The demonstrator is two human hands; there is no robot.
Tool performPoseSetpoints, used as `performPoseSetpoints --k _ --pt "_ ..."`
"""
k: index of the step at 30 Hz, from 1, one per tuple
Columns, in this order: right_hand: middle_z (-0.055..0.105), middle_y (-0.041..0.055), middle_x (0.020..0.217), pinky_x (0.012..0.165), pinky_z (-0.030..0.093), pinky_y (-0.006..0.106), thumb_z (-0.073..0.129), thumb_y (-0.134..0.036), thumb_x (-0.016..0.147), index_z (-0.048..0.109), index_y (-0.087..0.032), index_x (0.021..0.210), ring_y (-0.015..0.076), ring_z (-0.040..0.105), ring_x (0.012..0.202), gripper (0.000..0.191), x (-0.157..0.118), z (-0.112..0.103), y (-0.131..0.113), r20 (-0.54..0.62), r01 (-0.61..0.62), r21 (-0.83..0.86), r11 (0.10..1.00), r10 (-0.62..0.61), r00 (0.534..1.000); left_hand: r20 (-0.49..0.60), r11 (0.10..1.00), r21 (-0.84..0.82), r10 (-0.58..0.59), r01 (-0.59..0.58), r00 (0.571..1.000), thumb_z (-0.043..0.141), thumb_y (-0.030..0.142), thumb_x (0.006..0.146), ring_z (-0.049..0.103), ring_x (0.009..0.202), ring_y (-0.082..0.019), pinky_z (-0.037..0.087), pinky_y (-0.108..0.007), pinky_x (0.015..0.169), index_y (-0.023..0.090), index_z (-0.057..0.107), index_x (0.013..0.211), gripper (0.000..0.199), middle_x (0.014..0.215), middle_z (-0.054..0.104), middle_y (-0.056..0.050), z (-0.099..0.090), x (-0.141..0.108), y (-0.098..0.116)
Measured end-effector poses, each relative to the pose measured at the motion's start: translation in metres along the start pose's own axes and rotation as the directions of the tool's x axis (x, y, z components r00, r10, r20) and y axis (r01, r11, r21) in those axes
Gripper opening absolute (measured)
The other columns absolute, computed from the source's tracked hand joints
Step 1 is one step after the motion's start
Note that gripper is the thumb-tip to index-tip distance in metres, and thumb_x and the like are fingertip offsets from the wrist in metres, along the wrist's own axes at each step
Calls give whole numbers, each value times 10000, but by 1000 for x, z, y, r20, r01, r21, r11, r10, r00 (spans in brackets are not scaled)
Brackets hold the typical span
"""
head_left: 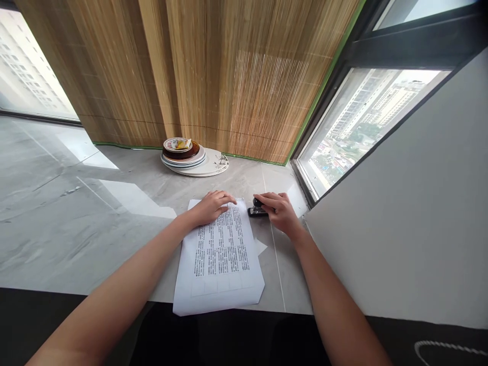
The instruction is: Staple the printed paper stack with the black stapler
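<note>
A sheaf of white printed paper [223,259] lies on the grey ledge in front of me, its lower edge reaching the ledge's front. My left hand [214,206] rests on the upper part of the paper, palm down, fingers stretched out. Just right of the paper's top corner, my right hand [280,207] grips a small black stapler [257,211]. Its dark base sits on the ledge beside the paper, apart from it. My right fingers cover part of its upper arm.
Behind the paper stands a stack of plates [190,162], with a small yellow packet [183,145] on top. A bamboo blind [213,76] hangs at the back. The window [343,137] and grey wall [412,213] close off the right side.
</note>
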State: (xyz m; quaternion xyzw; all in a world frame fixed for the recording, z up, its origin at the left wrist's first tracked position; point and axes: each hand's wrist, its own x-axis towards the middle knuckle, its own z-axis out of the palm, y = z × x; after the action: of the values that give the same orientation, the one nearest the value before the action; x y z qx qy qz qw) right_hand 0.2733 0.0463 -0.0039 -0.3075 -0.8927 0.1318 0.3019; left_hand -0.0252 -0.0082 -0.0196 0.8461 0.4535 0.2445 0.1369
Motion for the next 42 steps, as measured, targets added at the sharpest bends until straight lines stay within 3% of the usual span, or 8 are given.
performPoseSetpoints --k 3,14,21,30,36,39,42 --pt "756 56 1222 985 392 481 494 -116 999 704 -312 1352 249 688 1060 454 1 2 4 -60 -45 -55 997 42 997 11 1000 -18 2 -2 1000 583 185 980 588 1275 -291 398 -499 1126 303 724 1235 314 1325 674 -74 0 0 -2" --pt "749 36 1246 1004 458 457 525 -148 996 705 -316 1343 252 689 1141 426 6 15 -10 -19 -12 159 987 15 1000 59 999 37 27 -29 998 525 110 999 554 1316 -289 390 -519 1114 362 693 1336 454 1407 632 -71 0 0 5" --pt "728 44 1297 970 462 424 519 -147 1029 659 -334 1412 250 678 1161 448 7 19 -14 -3 19 76 997 -19 1000 203 987 -10 159 -160 966 684 350 990 396 1519 -344 206 -647 1254 521 648 1393 440 1657 444 7 0 -4 12" --pt "720 44 1299 919 474 390 491 -147 1032 651 -326 1430 247 678 1140 465 5 22 -15 -21 -23 27 999 24 999 190 986 84 126 -144 974 507 291 1081 436 1489 -316 184 -674 1257 455 608 1459 424 1652 455 -29 3 -3 19" --pt "729 43 1274 929 478 398 488 -144 1014 664 -328 1417 251 677 1141 477 5 21 -8 -39 -56 53 997 59 998 296 987 44 133 -152 946 592 482 1035 271 1592 -359 75 -682 1275 513 416 1582 576 1742 289 16 -3 -5 21" --pt "733 43 1264 942 484 401 492 -143 1006 678 -329 1398 253 681 1143 472 6 17 -6 -26 -68 70 995 70 997 289 993 28 105 -118 951 588 463 1041 284 1592 -341 74 -662 1282 497 394 1598 591 1757 244 7 -5 -4 20" --pt "738 39 1251 958 485 410 498 -134 995 693 -326 1374 251 687 1133 468 6 12 -5 -6 -70 95 993 71 997 250 994 15 97 -104 963 574 434 1052 338 1569 -317 85 -632 1291 462 437 1585 551 1742 293 -12 -4 -4 16"
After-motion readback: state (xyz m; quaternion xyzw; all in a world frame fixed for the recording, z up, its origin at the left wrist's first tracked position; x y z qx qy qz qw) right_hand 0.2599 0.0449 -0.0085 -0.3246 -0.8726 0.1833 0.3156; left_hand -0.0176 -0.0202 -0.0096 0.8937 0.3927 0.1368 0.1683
